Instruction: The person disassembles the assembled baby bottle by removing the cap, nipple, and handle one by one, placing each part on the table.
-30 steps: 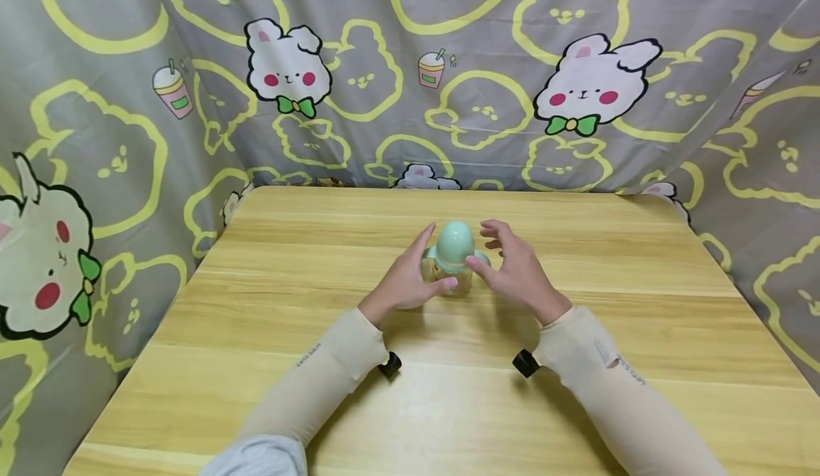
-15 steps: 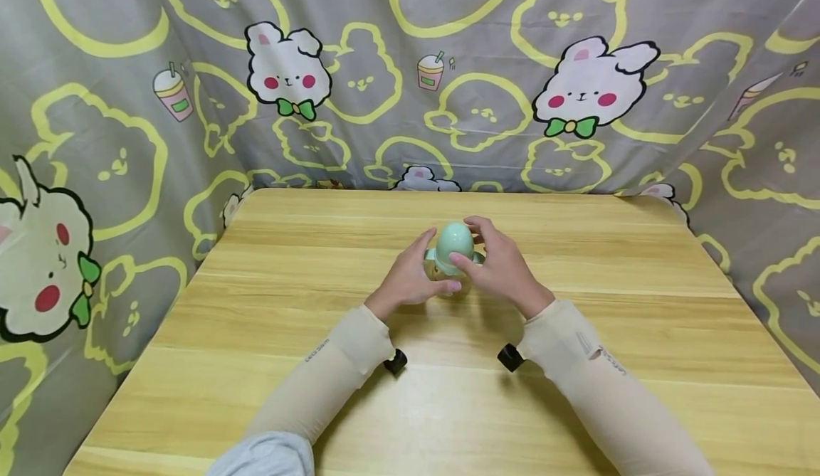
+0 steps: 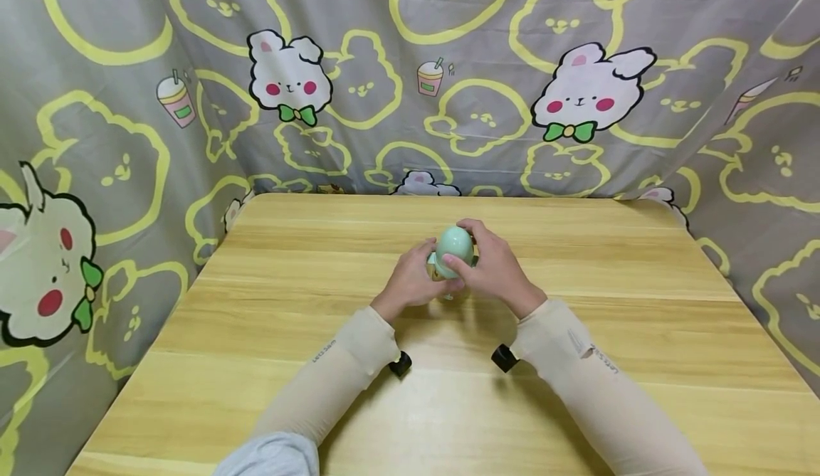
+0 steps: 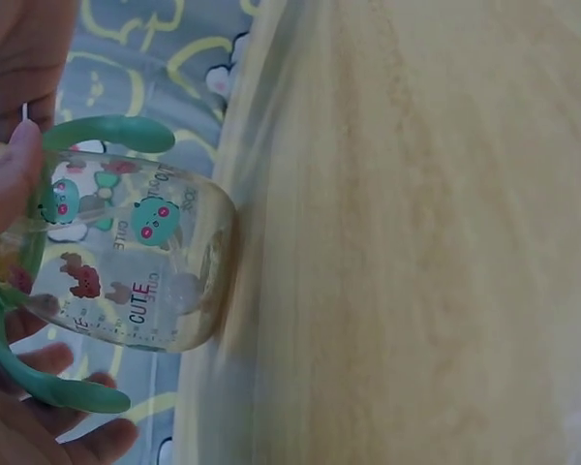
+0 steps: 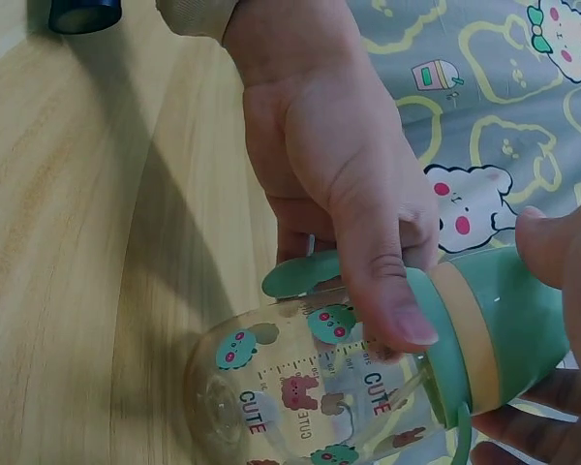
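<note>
A clear amber baby bottle with printed animals, two green side handles and a domed mint-green cap stands near the table's middle, base down. Whether its base touches the table, I cannot tell. My left hand holds the body from the left, with its thumb across the front below the collar, clear in the right wrist view. In the left wrist view its fingers lie by the green handle. My right hand grips the cap, thumb in front and fingers behind. The far side of the bottle is hidden.
The wooden table reaches back to a grey curtain with yellow outlines and white bunnies, which also hangs at both sides. Black wrist devices, such as the right one, hang below the sleeves.
My right hand has come leftward from beside the bottle and taken hold of the cap. My left hand has moved in a little, its fingers drawing closer to the bottle.
</note>
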`<state>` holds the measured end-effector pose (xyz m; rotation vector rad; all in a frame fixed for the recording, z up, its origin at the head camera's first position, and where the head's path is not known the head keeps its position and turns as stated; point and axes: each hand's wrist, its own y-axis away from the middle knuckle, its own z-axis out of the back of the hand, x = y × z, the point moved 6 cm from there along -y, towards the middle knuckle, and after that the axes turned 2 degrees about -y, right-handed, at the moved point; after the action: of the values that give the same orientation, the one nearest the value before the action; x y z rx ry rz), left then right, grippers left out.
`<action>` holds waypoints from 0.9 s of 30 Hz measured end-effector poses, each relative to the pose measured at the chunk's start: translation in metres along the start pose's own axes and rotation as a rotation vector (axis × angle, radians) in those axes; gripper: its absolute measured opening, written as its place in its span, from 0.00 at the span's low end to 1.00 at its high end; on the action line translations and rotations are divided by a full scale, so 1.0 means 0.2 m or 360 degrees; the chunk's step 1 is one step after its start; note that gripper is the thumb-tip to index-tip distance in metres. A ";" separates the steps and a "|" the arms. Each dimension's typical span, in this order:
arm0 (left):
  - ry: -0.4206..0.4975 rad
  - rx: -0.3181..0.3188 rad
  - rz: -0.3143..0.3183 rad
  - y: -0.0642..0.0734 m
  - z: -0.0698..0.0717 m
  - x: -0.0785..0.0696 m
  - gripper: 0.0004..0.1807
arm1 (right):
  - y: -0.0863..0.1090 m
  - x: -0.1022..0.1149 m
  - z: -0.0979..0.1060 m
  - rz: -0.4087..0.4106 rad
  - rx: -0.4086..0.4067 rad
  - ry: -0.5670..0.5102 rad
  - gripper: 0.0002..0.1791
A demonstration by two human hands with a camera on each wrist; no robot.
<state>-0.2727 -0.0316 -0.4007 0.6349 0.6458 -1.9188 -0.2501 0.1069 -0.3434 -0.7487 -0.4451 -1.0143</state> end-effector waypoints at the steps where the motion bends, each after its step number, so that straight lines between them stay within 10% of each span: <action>1: 0.0011 -0.0001 0.0004 0.00 0.00 0.00 0.41 | 0.00 0.00 0.00 0.0003 0.0002 0.0004 0.33; 18: 0.0006 -0.0035 0.0009 0.01 0.01 -0.02 0.38 | -0.01 -0.01 0.00 -0.0019 -0.0036 -0.0118 0.32; 27: -0.0202 -0.0395 -0.0151 0.07 0.04 -0.09 0.41 | -0.01 -0.02 0.02 -0.0101 -0.0185 -0.0178 0.33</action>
<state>-0.2549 -0.0302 -0.3851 0.3285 0.8287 -1.9092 -0.2538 0.1113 -0.3431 -0.9035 -0.5119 -1.0679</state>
